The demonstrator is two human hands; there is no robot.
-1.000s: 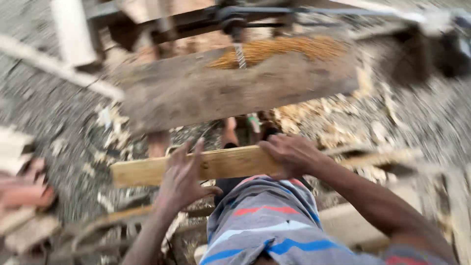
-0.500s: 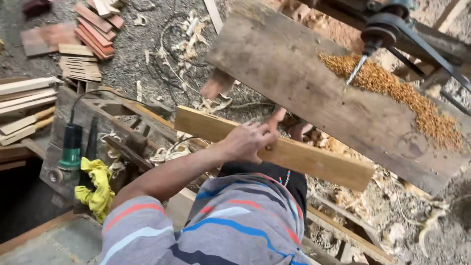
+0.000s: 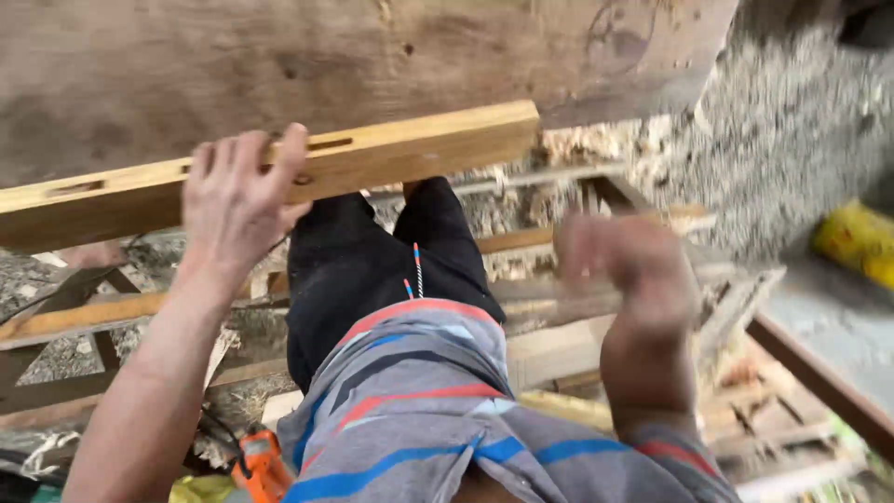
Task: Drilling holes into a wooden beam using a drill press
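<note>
Left hand (image 3: pixel 237 191) grips the yellow wood bar (image 3: pixel 279 177) w/ fingers over its top edge, steadying it against the big plank's (image 3: pixel 354 56) lower edge; right hand (image 3: pixel 624 279) is blurred, prob. loose and empty.

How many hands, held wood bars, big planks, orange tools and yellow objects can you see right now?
Hands: 2, the left hand gripping, the right hand blurred and free
Mortised wood bar: 1
Wide grey plank: 1
Orange tool: 1, partly hidden
Yellow object: 1, blurred
Total: 6
</note>
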